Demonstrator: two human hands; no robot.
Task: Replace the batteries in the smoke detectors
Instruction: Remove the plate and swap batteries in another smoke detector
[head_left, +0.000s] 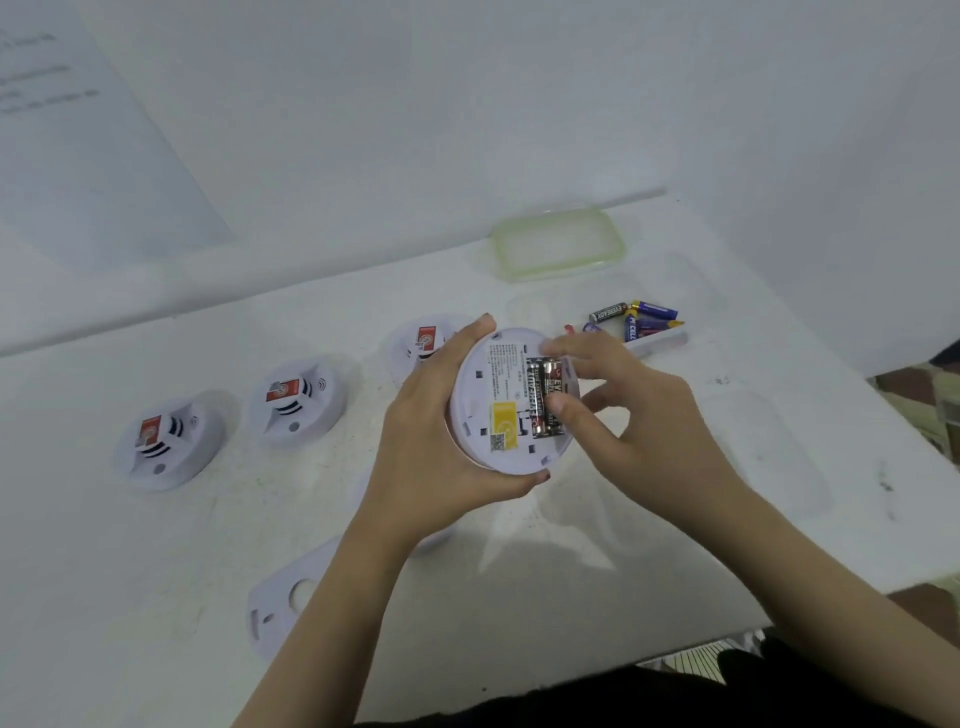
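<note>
Detector (498, 415) in L hand (431, 441) — batts (537, 395) partly hidden under R fingers (566, 410)

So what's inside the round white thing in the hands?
Two black batteries lie side by side in the smoke detector's back. The right hand covers part of one.

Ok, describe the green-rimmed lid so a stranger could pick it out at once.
Start at the white table and go to its far edge, against the wall. Just behind the pile of loose batteries lies the lid, flat. It is the only thing with a pale green rim; the smoke detectors are round and white.
</note>
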